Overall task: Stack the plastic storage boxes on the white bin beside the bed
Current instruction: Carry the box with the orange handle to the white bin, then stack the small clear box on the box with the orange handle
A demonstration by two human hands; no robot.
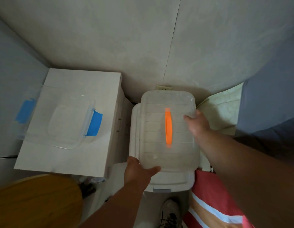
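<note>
Two clear storage boxes: an orange-handled box point(167, 129) on the white bin point(172, 180), right, pinched by left hand point(138, 173) and right hand point(198, 122); a blue-latched box point(60, 122) on the white cabinet point(73, 160), left.

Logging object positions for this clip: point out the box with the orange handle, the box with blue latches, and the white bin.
box with the orange handle point(168, 127), head view, on its orange handle.
box with blue latches point(67, 122), head view, middle of its clear lid.
white bin point(172, 181), head view, near rim of its lid.

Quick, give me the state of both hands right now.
Left hand: closed on the near corner of the clear box with the orange handle.
Right hand: closed on that box's far right edge.
</note>
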